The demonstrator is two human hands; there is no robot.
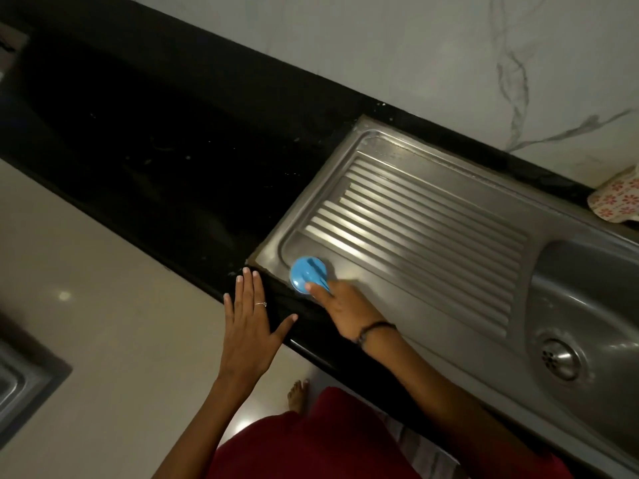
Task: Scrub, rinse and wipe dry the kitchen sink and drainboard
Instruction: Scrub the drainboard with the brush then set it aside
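A steel drainboard [425, 216] with raised ribs runs into the sink bowl [587, 305] at the right, whose drain strainer [558, 358] shows near the bottom. My right hand [340, 311] grips a round blue scrubber [307, 274] pressed on the drainboard's near left corner. My left hand [247, 319] lies flat, fingers straight and spread, at the front edge of the black counter [155, 143], just left of the scrubber.
A cloth with a red flower pattern [619, 198] lies behind the sink by the marble wall [415, 57]. Light floor tiles [86, 305] spread below the counter edge, with a grey mat [24, 378] at far left.
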